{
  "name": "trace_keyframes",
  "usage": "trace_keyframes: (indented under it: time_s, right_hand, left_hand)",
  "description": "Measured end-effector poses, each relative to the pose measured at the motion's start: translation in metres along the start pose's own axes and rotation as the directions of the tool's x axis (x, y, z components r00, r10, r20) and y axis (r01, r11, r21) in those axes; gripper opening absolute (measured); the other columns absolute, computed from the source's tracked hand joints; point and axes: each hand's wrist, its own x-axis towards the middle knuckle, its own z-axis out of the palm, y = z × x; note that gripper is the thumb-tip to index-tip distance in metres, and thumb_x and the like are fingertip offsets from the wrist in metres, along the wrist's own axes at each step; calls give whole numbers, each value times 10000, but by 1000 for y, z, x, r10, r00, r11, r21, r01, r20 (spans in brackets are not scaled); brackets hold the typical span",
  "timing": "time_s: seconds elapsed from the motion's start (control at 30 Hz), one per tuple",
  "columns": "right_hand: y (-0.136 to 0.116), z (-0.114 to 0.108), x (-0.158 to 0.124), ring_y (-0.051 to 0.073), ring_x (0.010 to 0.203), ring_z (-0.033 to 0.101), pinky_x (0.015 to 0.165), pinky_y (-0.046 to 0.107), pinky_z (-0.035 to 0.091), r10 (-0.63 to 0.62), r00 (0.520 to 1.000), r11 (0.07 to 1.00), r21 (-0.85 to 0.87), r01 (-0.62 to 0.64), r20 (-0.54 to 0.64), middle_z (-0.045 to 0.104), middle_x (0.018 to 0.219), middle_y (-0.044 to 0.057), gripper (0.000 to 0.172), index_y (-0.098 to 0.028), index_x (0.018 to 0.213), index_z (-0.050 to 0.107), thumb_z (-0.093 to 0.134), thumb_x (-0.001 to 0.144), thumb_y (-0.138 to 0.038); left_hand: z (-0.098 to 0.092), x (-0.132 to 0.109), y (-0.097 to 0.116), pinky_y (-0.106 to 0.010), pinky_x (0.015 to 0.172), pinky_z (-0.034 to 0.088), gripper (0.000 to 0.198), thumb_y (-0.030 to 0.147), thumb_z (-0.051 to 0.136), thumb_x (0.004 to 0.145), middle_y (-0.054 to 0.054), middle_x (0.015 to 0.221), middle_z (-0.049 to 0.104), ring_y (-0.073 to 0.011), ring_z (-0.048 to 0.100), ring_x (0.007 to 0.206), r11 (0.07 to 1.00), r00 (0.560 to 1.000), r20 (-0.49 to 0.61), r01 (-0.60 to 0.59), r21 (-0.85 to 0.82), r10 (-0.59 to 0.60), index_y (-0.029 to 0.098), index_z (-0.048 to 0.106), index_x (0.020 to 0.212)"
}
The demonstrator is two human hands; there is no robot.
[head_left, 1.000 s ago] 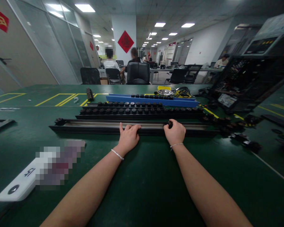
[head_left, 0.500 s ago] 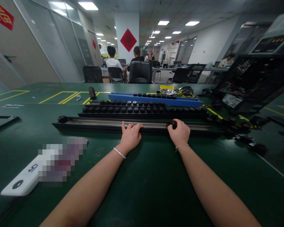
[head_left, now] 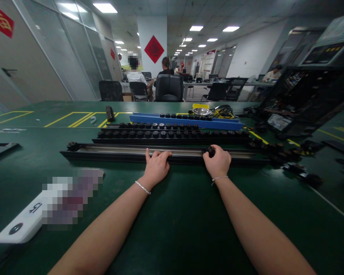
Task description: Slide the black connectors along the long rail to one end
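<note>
A long black rail (head_left: 126,149) with a pale metallic channel lies crosswise in front of me. My left hand (head_left: 157,166) rests on its near edge around the middle, thumb raised apart from the fingers, and nothing shows in its grasp. Further right along the same rail, my right hand (head_left: 218,162) is closed in a pinch around a small black roller (head_left: 210,151). That roller sits at the channel, partly covered by the fingers. At the rail's left end is another small black part (head_left: 72,146). Just behind stands a black rail filled with rollers (head_left: 140,135).
Beyond lie a blue rail (head_left: 186,121) with black rollers and a metal dish (head_left: 202,111). Loose black parts (head_left: 289,156) crowd the right, below an opened computer case (head_left: 306,95). A white power bank-like object (head_left: 21,225) is at the left front. People (head_left: 136,74) sit in the background.
The view has shifted slightly, so the rails and white object appear a little further left. Both hands keep the same pose on the rail, the right still pinching the roller.
</note>
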Motion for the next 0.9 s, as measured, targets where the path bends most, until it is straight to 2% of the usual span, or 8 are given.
trace_keyframes:
  time_s: [0.5,0.9]
  right_hand:
    - [12,-3,4,227,886,549,968,413,309,46,998,999,-19,-46,-45,653,902,88,335,-157,987,613,479,704,-276]
    - [18,-5,7,240,890,533,964,431,293,99,993,994,-32,-101,-70,642,915,95,339,-165,976,609,458,695,-277]
  left_hand:
    - [-1,0,-1,-623,1104,-3,376,189,439,810,-15,1074,672,-220,539,1045,1000,1000,14,5,-5,-5,291,541,1158]
    - [-1,0,0,-635,1097,28,377,194,443,806,-16,1086,670,-229,544,1048,1000,1000,7,0,4,0,293,540,1156]
